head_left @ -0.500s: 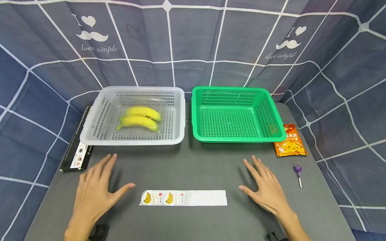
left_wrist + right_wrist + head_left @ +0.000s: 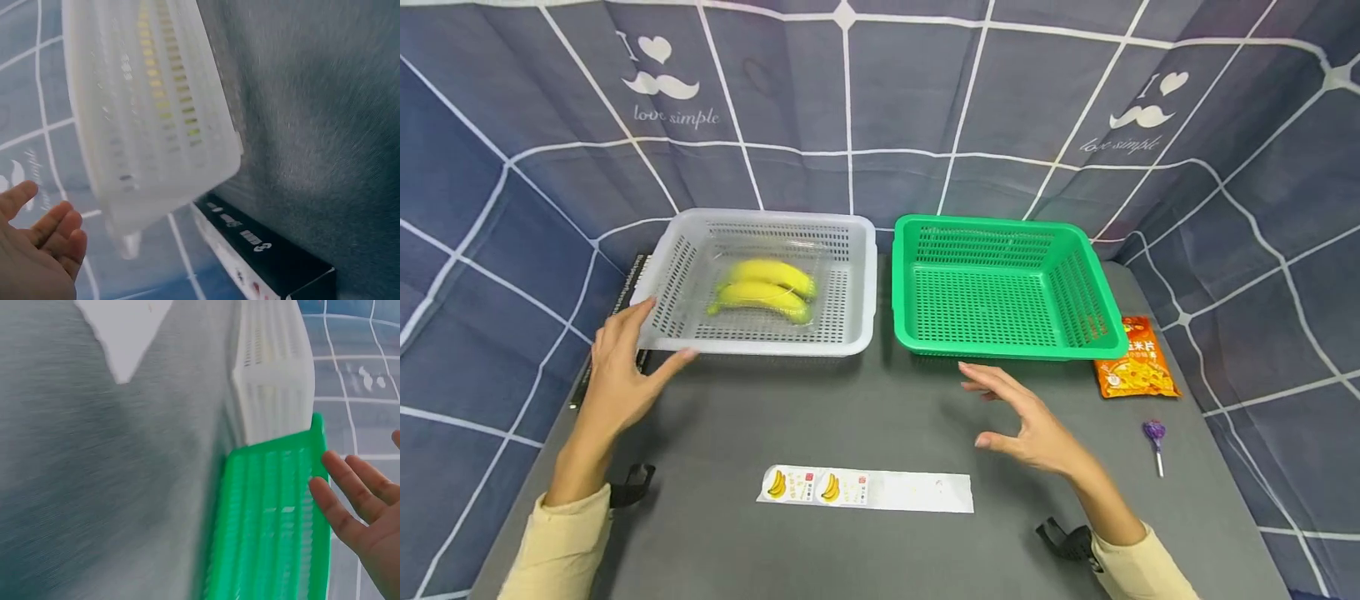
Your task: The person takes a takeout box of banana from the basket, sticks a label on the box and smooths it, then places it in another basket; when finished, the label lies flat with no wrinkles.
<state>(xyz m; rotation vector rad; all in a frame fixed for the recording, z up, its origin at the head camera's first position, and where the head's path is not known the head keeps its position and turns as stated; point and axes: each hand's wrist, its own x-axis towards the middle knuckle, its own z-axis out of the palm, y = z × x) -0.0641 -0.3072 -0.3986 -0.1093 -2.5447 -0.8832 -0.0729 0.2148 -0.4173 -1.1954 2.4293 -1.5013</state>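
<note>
Two yellow bananas lie in a clear plastic package inside the white basket. My left hand is at the basket's front left corner, thumb and fingers spread, with nothing held; in the left wrist view a gap shows between the fingers and the basket wall. Over the table in front of the green basket my right hand hovers, fingers extended and holding nothing. Below and between the hands lies a white strip bearing two banana-picture stickers.
An orange snack bag lies at the green basket's right front corner, and a purple lollipop is nearer the front. A black box sits at the white basket's left side. Grey checked curtains enclose the table's back and sides.
Both hands have moved forward over the table, the left one up to the white basket's corner. The right hand has also swung leftward. The head view has shifted slightly.
</note>
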